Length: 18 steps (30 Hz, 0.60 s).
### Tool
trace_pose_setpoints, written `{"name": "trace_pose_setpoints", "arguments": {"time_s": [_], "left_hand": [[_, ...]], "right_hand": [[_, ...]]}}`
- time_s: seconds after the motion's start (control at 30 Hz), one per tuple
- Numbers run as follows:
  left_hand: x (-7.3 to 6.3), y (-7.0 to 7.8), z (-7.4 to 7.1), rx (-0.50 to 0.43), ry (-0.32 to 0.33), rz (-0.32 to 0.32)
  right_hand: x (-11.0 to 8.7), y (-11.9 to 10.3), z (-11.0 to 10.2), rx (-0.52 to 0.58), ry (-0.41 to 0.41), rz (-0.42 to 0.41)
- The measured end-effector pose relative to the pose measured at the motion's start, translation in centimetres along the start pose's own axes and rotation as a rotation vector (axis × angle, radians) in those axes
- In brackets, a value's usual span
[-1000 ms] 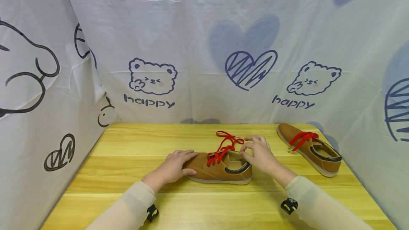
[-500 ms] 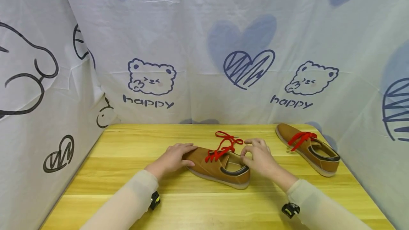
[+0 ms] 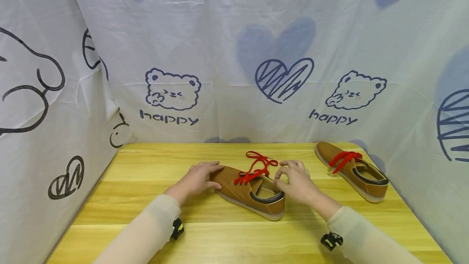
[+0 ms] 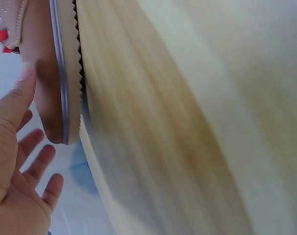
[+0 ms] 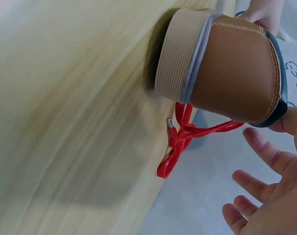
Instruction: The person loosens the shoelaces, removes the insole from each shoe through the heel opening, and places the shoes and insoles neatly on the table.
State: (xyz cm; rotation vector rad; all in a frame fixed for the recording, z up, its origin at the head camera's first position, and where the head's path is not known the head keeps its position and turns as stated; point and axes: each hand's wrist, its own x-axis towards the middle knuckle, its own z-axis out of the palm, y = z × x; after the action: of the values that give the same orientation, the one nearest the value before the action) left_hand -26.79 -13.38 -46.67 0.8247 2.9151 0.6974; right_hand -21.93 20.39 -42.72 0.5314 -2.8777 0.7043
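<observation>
A brown shoe (image 3: 239, 190) with red laces (image 3: 253, 176) lies slantwise on the table, toe to the left and heel nearer me. My left hand (image 3: 199, 178) holds its toe, thumb on the near side and fingers toward the far side. In the left wrist view the thumb touches the brown upper (image 4: 45, 93); part of the fingers is hidden behind it. At the heel, my right hand (image 3: 294, 178) pinches the collar, its thumb at the opening. The right wrist view shows the heel (image 5: 236, 68) close up, with the other fingers spread off the shoe.
A second brown shoe (image 3: 353, 172) with tied red laces stands at the back right of the wooden table (image 3: 154, 162). Loose lace ends (image 3: 256, 156) trail behind the first shoe. A printed white cloth (image 3: 220, 52) hangs behind and along both sides.
The shoe has turned: its heel has swung toward me and its toe slightly away. My left hand has moved a little away from me with the toe; the right stays by the heel.
</observation>
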Motion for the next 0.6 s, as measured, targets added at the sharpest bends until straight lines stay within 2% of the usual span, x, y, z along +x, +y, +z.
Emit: {"name": "trace_pose_setpoints", "arguments": {"time_s": [0.07,0.23,0.4,0.6], "left_hand": [[-0.5,0.3,-0.1,0.003,0.019,-0.015],[-2.0,1.6,-0.1,-0.020,0.036,-0.105],[-3.3,3.4,0.1,0.053,0.042,-0.185],[-4.1,5.3,0.6,0.112,-0.008,-0.271]], "right_hand": [[0.4,0.1,0.1,0.007,0.015,-0.001],[1.2,0.3,0.2,0.023,0.052,-0.032],[1.6,0.1,0.7,0.021,0.058,-0.075],[1.7,0.0,1.2,0.002,0.043,-0.092]]}}
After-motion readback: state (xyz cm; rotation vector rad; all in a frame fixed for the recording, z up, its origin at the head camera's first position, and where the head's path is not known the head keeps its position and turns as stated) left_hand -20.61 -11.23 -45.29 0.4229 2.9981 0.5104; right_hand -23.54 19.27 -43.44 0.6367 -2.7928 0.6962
